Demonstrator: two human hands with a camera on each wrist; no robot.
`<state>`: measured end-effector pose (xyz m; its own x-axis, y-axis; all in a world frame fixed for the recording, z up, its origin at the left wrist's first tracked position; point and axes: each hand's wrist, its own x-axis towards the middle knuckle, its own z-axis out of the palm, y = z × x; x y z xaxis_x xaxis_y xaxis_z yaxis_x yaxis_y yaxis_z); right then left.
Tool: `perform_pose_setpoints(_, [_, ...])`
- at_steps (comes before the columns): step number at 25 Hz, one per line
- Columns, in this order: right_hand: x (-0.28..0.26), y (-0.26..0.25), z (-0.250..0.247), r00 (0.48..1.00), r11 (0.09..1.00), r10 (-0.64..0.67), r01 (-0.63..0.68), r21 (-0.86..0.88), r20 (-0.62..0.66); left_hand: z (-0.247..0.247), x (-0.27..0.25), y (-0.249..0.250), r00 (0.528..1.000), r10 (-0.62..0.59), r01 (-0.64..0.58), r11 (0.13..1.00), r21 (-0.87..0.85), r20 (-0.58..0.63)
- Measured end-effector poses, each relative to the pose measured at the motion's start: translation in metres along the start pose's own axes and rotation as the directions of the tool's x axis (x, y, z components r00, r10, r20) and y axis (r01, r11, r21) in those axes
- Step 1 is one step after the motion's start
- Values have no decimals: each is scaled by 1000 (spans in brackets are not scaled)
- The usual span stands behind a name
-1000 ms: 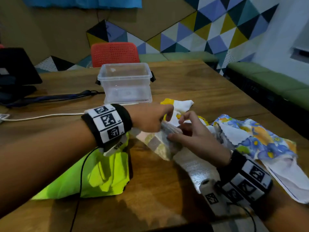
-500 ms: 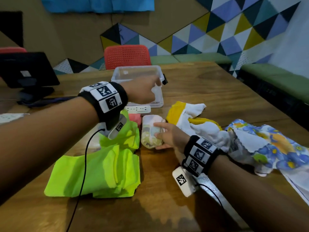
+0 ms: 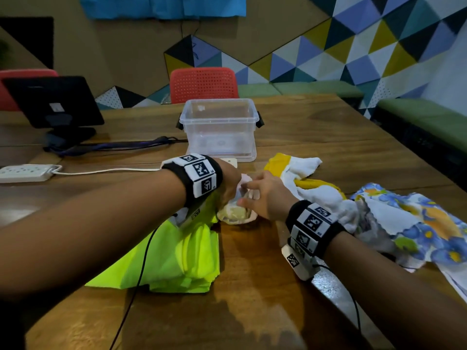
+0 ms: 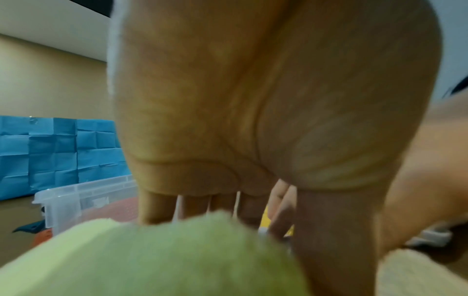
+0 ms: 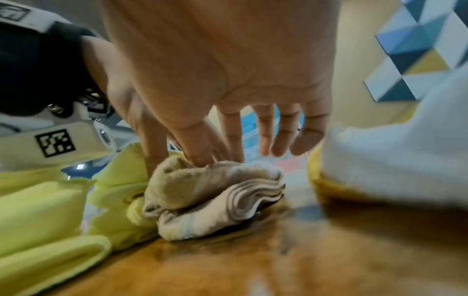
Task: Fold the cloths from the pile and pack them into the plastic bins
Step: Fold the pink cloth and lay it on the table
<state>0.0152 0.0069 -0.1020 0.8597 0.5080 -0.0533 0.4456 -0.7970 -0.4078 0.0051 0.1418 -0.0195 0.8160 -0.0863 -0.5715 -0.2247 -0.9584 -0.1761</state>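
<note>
A small folded beige cloth (image 3: 236,213) (image 5: 202,192) lies on the wooden table (image 3: 255,294), and both hands meet over it. My right hand (image 3: 264,195) (image 5: 202,152) pinches its top fold between thumb and forefinger, the other fingers spread. My left hand (image 3: 228,181) (image 4: 202,202) points its straight fingers down at the cloth's left side; their tips are hidden. The clear plastic bin (image 3: 219,130) (image 4: 76,192) stands just beyond, with no cloth in it. The pile to the right holds a white-and-yellow cloth (image 3: 305,178) and a blue floral cloth (image 3: 417,223).
A neon yellow-green cloth (image 3: 177,256) (image 5: 50,210) lies folded left of the beige one. A white power strip (image 3: 25,171) with its cord and a dark screen on a stand (image 3: 53,99) sit at the far left. A red chair (image 3: 203,83) stands behind the table.
My left hand has come back from the bin's front edge down to the beige cloth. The right hand has stayed on that cloth.
</note>
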Motion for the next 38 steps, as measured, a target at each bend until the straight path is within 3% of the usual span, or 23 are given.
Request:
perform_pose_setpoints(1, [0,0,-1,1000,1000,-22,21,-21,-10,0,3,1,1000,-5,5,1000,11,4])
perform_pose_setpoints(6, [-4,4,-8,984,992,23,1,-129,178,-3,21,-10,991,-43,51,996,-67,123])
perform_pose_setpoints(12, [-5,2,-19,933,996,-8,-26,89,360,0,34,-14,984,-63,79,993,-89,165])
perform_pose_setpoints(14, [-11,3,-17,937,997,8,-33,67,350,0,38,-14,983,-70,80,995,-53,167])
perform_pose_setpoints(17, [-15,-2,-6,968,989,-35,69,-131,247,-2,45,-15,974,-80,94,994,-55,214])
perform_pose_setpoints(21, [-15,-12,6,982,917,-74,135,-375,174,-4,44,-20,965,-90,114,990,-84,248])
perform_pose_setpoints(26, [-11,-26,2,981,829,-126,186,-527,148,-7,46,-25,965,-59,80,994,-74,254])
perform_pose_setpoints(32, [-14,-34,-8,969,746,-116,229,-626,217,-5,52,-25,969,-78,96,993,-66,235])
perform_pose_setpoints(35, [-9,-33,-16,970,790,-104,214,-574,218,-7,51,-25,969,-69,84,995,-54,238])
perform_pose_setpoints(38, [-13,-34,-12,972,778,-138,225,-587,189,-9,51,-25,974,-59,68,997,-32,220])
